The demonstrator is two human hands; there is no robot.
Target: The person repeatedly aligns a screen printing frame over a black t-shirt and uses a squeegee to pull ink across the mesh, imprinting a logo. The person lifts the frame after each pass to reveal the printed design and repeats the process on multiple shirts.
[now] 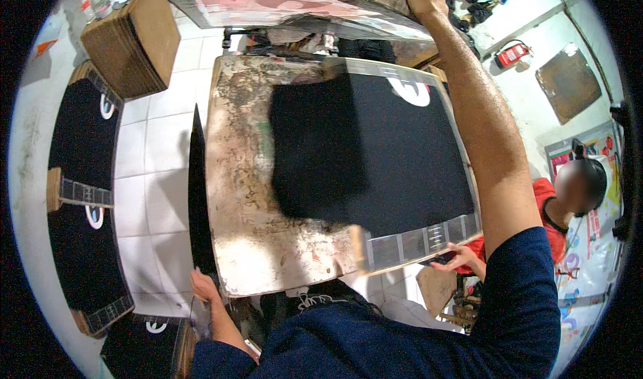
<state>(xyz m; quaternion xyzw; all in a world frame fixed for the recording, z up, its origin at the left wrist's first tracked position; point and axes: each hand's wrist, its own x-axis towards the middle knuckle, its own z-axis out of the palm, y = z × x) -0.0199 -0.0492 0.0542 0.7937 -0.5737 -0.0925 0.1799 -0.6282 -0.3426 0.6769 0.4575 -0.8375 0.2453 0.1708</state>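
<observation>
My right hand (423,1) is raised at the top, gripping the edge of a lifted printing screen (268,4) with a pink mesh. My left hand (204,286) is at the lower left, closed on the bottom end of a narrow black sheet (197,178) beside the worktable. On the stained table (244,232), a black fabric piece with a white emblem (415,158) lies on a board with a clear gridded strip; its left part is motion-blurred. A co-worker's hand (454,258) reaches to the board's lower right edge.
Black panels with white emblems (80,138) line the left side, below stacked brown boards (130,44). A co-worker in red (546,205) is at the right. A fire extinguisher (510,55) and a metal plate (568,84) are at the upper right.
</observation>
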